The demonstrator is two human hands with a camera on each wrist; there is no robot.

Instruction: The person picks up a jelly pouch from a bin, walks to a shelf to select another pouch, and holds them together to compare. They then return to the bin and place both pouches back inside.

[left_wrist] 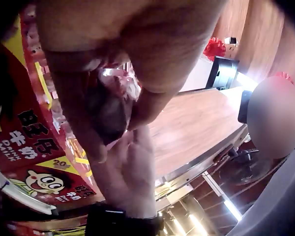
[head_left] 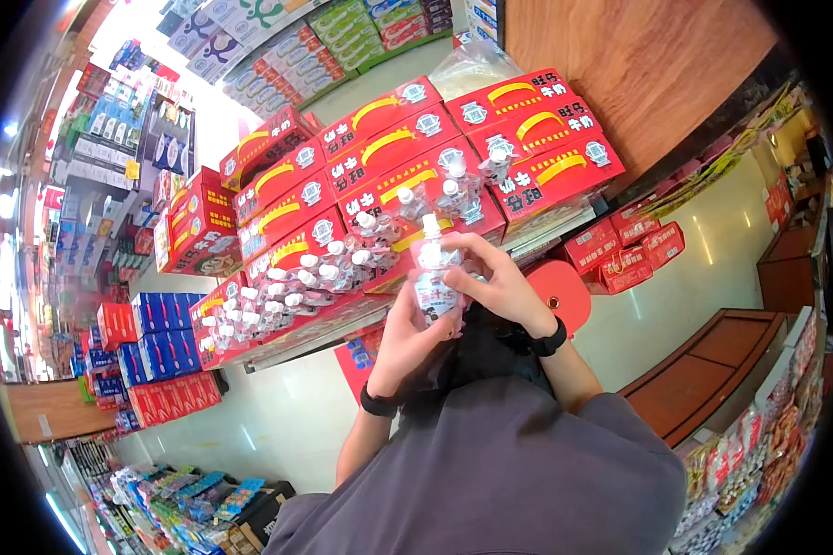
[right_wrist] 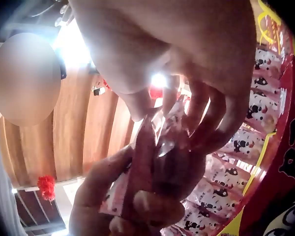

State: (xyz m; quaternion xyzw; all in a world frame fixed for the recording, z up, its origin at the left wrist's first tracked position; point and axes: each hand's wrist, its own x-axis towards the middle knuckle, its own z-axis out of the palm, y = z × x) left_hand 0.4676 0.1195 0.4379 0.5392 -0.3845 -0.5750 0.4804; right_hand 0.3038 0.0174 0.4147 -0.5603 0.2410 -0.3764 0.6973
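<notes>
Both hands hold one white-capped pouch [head_left: 435,289] in front of the chest, its cap pointing up and away. My left hand [head_left: 405,335] grips its lower left side, while my right hand [head_left: 498,282] holds the upper right side with thumb and fingers. In the left wrist view, the left hand [left_wrist: 123,54] curls round the dark, shiny pouch [left_wrist: 110,110], the other hand behind it. The right wrist view has the right hand's fingers pinching the pouch [right_wrist: 172,157] at its edge, and the left hand [right_wrist: 123,196] wrapped round it from below.
Red milk cartons [head_left: 379,153] stand in rows on the display beyond the hands. Several white-capped pouches [head_left: 329,271] lie on the nearer cartons. More red boxes [head_left: 625,250] and a pink stool [head_left: 565,301] are at the right, with stocked shelves [head_left: 111,157] at the left.
</notes>
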